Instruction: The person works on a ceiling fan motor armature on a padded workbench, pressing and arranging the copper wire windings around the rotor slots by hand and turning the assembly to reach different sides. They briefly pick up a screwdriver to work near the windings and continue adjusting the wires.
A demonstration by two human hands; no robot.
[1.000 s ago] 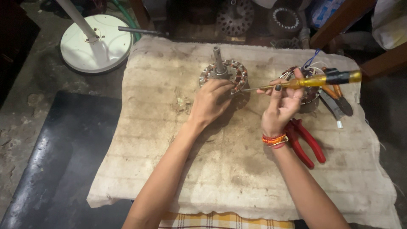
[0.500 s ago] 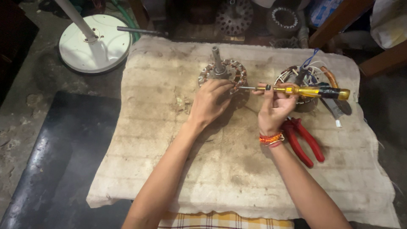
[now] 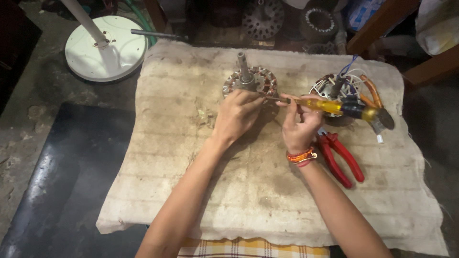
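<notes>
Left hand [image 3: 239, 112] rests on the near edge of the motor core [image 3: 250, 82], fingers curled closed against its windings. Right hand [image 3: 299, 126] has its fingers closed around the yellow-handled screwdriver [image 3: 330, 106]. The screwdriver lies nearly level, long axis running left to right; its tip points left and meets the core's near right edge, its dark butt points right. The core sits at the far middle of the dirty cloth [image 3: 248, 191], its shaft upright. Red pliers [image 3: 342, 157] lie just right of the right wrist. A second, wired motor part [image 3: 334, 86] sits behind the screwdriver handle. A white round fan base [image 3: 105, 48] stands on the floor, far left.
</notes>
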